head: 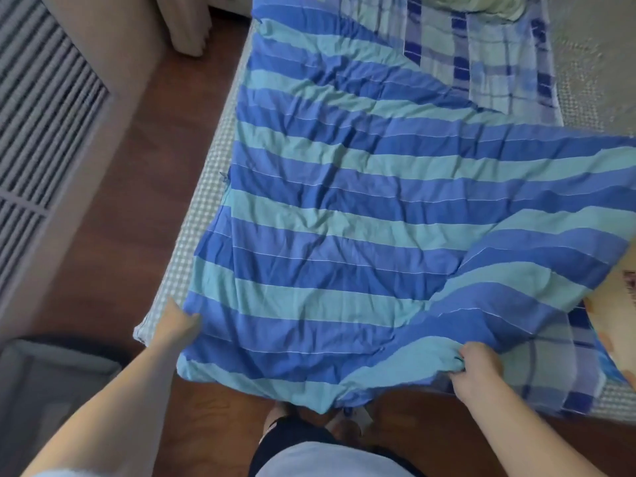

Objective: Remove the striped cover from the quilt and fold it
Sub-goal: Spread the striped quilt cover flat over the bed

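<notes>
The striped cover (344, 208), in blue and teal bands, lies spread and wrinkled across the bed, its near edge hanging over the bed's foot. My left hand (177, 325) holds its near left corner, fingers tucked under the cloth. My right hand (476, 370) grips a bunched fold of the near edge further right. A blue checked cloth (457, 53) lies at the far end and shows again under the cover near my right hand. I cannot tell whether the quilt is inside the cover.
The bed's checked mattress sheet (203, 208) shows along the left side. Wooden floor (137, 187) runs left of the bed, with a slatted panel (38, 108) beyond. A grey bin (51, 380) stands at lower left. A yellow patterned item (619, 304) lies at right.
</notes>
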Action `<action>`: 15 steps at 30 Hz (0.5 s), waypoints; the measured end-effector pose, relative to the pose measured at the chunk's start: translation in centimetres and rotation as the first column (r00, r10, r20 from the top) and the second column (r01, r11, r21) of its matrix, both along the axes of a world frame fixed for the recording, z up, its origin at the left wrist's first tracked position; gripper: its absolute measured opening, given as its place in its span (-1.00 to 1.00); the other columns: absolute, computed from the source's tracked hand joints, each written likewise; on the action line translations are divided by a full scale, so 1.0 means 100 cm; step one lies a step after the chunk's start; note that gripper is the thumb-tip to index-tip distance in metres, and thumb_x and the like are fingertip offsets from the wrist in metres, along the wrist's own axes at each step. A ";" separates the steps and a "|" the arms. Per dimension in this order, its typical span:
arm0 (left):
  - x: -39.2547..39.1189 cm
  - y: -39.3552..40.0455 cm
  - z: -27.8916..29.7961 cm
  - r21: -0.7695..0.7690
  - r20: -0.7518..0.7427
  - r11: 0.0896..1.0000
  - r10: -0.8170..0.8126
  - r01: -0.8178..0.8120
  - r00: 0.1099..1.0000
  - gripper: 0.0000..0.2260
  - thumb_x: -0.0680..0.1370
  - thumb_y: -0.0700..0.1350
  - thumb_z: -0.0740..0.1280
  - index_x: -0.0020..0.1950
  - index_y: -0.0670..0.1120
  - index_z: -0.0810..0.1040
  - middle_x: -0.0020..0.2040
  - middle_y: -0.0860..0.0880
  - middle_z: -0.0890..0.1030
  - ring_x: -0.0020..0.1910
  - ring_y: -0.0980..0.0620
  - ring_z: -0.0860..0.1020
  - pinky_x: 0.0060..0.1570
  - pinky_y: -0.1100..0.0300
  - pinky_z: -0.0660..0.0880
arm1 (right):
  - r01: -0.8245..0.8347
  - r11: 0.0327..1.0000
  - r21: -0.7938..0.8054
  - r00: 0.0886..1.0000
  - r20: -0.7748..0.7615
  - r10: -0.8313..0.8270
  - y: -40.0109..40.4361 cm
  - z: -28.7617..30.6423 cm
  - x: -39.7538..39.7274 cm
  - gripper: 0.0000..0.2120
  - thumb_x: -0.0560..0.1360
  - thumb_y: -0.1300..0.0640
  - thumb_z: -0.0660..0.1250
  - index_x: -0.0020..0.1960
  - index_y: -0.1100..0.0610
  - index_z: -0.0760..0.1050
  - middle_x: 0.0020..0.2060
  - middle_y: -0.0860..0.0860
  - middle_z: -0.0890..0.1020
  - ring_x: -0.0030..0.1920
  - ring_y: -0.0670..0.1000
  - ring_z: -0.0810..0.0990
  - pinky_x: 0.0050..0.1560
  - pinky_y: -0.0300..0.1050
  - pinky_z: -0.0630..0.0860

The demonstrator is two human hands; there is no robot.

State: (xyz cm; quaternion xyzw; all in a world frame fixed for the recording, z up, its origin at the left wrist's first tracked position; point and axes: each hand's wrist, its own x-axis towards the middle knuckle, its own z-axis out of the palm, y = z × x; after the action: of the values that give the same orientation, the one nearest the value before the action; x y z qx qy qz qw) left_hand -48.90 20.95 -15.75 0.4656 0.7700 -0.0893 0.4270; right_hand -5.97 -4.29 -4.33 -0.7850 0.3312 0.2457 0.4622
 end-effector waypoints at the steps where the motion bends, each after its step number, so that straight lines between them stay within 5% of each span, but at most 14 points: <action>1: 0.002 0.010 -0.006 0.006 0.034 0.999 0.044 -0.044 0.998 -0.30 0.55 -0.09 0.36 0.58 -0.21 0.10 0.22 -0.27 0.54 0.11 -0.27 0.56 0.04 -0.01 0.47 | 0.015 0.998 -0.065 1.000 0.003 -0.015 -0.008 -0.002 0.005 -0.84 0.53 0.34 0.13 -0.11 0.15 0.42 -0.14 0.07 0.52 -0.20 0.12 0.53 -0.48 -0.16 0.53; 4: 0.018 0.022 -0.013 -0.020 0.101 0.991 0.136 -0.135 0.985 -0.43 0.53 -0.04 0.42 0.44 -0.29 0.34 0.19 -0.34 0.55 0.16 -0.30 0.54 0.13 -0.06 0.45 | 0.143 0.980 -0.138 0.986 0.105 -0.129 -0.029 -0.001 0.019 -0.82 0.48 0.24 0.15 -0.01 0.19 0.50 -0.07 0.08 0.59 -0.18 0.16 0.58 -0.43 -0.05 0.56; 5: 0.025 0.023 -0.008 -0.014 0.126 0.994 0.111 -0.110 0.986 -0.59 0.49 -0.02 0.44 0.16 -0.30 0.51 0.00 -0.33 0.59 0.02 -0.27 0.58 -0.01 -0.03 0.47 | 0.185 0.975 -0.121 0.976 0.137 -0.168 -0.031 0.002 0.023 -0.73 0.44 0.22 0.14 0.06 0.19 0.53 -0.03 0.07 0.61 -0.14 0.16 0.62 -0.31 0.03 0.62; 7: 0.038 0.024 0.005 0.005 0.159 1.000 -0.020 0.019 0.987 -0.68 0.52 -0.01 0.41 -0.28 -0.18 0.43 -0.34 -0.18 0.49 -0.27 -0.17 0.52 -0.28 0.05 0.38 | 0.203 0.974 -0.099 0.967 0.175 -0.183 -0.028 0.008 0.033 -0.57 0.42 0.19 0.13 0.24 0.15 0.54 0.09 0.05 0.62 -0.03 0.15 0.65 -0.02 0.21 0.61; 9: 0.045 0.032 0.037 0.150 0.082 0.981 -0.139 0.126 0.987 -0.71 0.59 -0.03 0.30 -0.24 -0.18 0.45 -0.26 -0.21 0.53 -0.16 -0.24 0.56 -0.21 0.02 0.40 | 0.160 0.980 -0.118 0.975 0.175 -0.138 -0.017 0.014 0.035 -0.55 0.40 0.19 0.12 0.24 0.12 0.53 0.08 0.01 0.62 -0.05 0.12 0.65 -0.04 0.26 0.60; 12: 0.021 0.057 0.085 0.498 -0.163 0.859 -0.040 0.117 0.986 -0.84 0.53 0.01 0.21 -0.12 -0.07 0.47 -0.08 -0.26 0.59 -0.04 -0.34 0.58 -0.07 -0.06 0.48 | 0.030 0.986 -0.163 0.994 0.106 -0.013 0.000 0.013 0.018 -0.71 0.38 0.20 0.11 0.01 0.10 0.52 -0.11 0.01 0.60 -0.21 0.09 0.60 -0.23 0.13 0.59; 15: -0.034 0.067 0.096 0.440 -0.380 0.876 -0.017 0.197 0.925 -0.73 0.54 0.08 0.21 0.07 -0.07 0.51 0.06 -0.27 0.57 0.04 -0.38 0.57 0.02 -0.16 0.50 | -0.322 0.898 -0.300 0.944 -0.029 0.328 -0.004 0.002 -0.012 -0.85 0.51 0.22 0.16 0.03 0.11 0.46 -0.01 0.12 0.56 -0.06 0.12 0.59 -0.18 -0.02 0.55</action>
State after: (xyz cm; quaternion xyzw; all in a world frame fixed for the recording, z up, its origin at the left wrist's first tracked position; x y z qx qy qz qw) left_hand -52.31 27.65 -6.16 0.5729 0.8066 -0.0084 0.1451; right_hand -7.17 -4.71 -4.15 -0.8929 0.2240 0.2576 0.2937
